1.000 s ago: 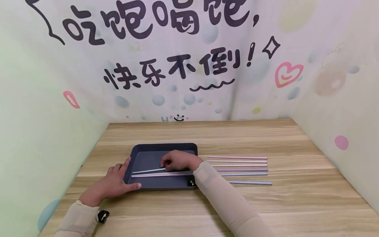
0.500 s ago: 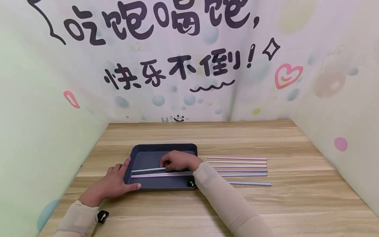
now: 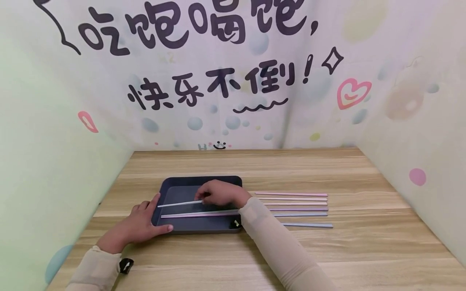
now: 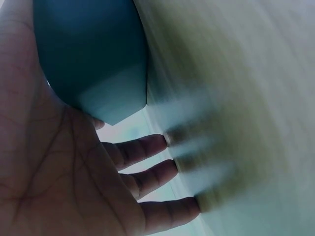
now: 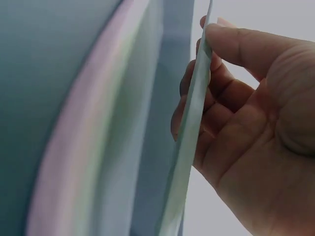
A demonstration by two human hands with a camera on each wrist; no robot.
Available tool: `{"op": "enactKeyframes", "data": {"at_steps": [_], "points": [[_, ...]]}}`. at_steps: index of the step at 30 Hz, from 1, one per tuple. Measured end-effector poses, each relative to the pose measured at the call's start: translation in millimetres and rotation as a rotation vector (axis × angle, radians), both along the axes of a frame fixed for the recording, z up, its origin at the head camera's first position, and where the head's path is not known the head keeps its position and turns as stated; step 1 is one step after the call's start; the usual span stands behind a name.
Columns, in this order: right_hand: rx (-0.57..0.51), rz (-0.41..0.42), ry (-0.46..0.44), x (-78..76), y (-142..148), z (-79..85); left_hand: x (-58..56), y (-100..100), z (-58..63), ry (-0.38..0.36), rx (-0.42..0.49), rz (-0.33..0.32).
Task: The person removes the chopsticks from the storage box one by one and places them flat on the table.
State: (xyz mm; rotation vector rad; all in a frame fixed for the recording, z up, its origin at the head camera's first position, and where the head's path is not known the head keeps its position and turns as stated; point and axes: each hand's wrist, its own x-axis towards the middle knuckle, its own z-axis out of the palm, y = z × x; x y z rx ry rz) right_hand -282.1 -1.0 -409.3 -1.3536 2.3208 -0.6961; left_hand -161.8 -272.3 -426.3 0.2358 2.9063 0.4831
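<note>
A dark grey tray (image 3: 178,193) lies on the wooden table. My left hand (image 3: 142,222) spreads round its near left corner, thumb along the near rim and index finger along the left side; in the left wrist view the other fingers stretch down to the tabletop. Over the tray, my right hand (image 3: 220,193) pinches a pale chopstick (image 5: 189,132) between thumb and fingers, its thin end pointing left. The hand hides the thicker end in the head view. Below it, pinkish-white chopsticks (image 3: 193,214) lie lengthwise in the tray.
Right of the tray, several chopsticks lie roughly parallel on the table: a pink one (image 3: 291,195), cream ones, a purple one (image 3: 306,209) and blue ones, the nearest blue one (image 3: 309,225) set apart. The right forearm covers some left ends. Printed cloth walls (image 3: 233,121) enclose the table.
My right hand has raised the pale chopstick off the tray floor, and its thin tip has shifted left and farther back. My left hand has stayed at the tray corner.
</note>
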Motion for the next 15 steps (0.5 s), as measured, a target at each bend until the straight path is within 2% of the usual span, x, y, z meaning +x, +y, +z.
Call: {"op": "enactKeyframes", "data": {"at_steps": [9,15], "points": [[-0.016,0.01,0.001,9.0,7,27.1,2.7,1,3.5,0.013,0.01,-0.016],[-0.017,0.001,0.015,9.8,19,43.2,1.7,0,2.6,0.026,0.009,-0.017]]}}
